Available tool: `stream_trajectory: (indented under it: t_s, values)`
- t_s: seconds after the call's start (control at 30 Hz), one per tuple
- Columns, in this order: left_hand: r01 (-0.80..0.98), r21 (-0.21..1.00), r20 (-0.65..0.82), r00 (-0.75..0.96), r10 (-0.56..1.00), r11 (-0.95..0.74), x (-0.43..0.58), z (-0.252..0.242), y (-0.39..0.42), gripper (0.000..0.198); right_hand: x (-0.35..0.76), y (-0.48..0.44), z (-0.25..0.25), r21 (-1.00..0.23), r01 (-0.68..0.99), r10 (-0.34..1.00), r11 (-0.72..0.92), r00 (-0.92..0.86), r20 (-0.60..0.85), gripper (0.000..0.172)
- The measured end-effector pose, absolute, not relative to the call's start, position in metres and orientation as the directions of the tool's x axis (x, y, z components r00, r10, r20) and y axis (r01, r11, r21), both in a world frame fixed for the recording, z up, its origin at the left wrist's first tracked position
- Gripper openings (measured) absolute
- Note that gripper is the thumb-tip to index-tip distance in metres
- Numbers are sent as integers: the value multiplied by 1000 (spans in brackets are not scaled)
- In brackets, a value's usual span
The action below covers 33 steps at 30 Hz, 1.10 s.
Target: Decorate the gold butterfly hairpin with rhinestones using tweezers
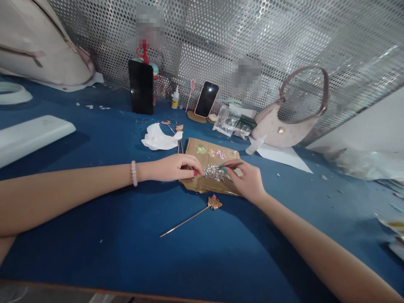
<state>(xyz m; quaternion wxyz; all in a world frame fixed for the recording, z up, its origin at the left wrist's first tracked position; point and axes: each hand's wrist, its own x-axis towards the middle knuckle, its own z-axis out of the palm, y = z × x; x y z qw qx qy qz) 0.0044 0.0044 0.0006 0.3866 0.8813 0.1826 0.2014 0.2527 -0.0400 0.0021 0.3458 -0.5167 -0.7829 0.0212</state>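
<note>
My right hand (249, 179) is closed on a pair of tweezers (233, 165), whose tips reach a heap of small silvery pieces (212, 171). That heap lies on a flat piece of brown cardboard (194, 185). From the other side my left hand (176, 167), with a beaded bracelet at the wrist, rests on the cardboard's left edge. Its fingers are bent and apart from the thumb, beside the heap, with nothing visible in them. In front of the cardboard lies a gold hairpin (186, 219) with a flower-like head and a pink piece on it.
Small piles of green bits (201, 149), gold bits (211, 153) and pink bits (221, 154) sit along the cardboard's back. Behind are crumpled white paper (159, 138), a glue bottle (175, 97), a standing black phone (141, 87), another phone (206, 99), plastic bags (227, 120) and a handbag (284, 126).
</note>
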Motion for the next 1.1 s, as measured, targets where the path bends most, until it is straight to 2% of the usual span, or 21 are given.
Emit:
stream_trajectory:
  t_s: [0.4, 0.53, 0.7, 1.1]
  values:
    - [233, 795, 131, 835, 534, -560, 5, 4, 3, 26, 253, -46, 1, -451, 751, 799, 482, -165, 578, 10]
    - [209, 821, 132, 836, 533, -531, 5, 5, 3, 25, 251, -56, 3, -526, 653, 787, 545, -183, 589, 9]
    - [191, 846, 128, 834, 537, -498, 5, 5, 3, 25, 247, -64, 0, -561, 571, 774, 600, -235, 588, 11]
    - [192, 831, 118, 856, 503, -523, 5, 6, 2, 26, 238, -70, 2, -523, 572, 747, 631, -265, 610, 14]
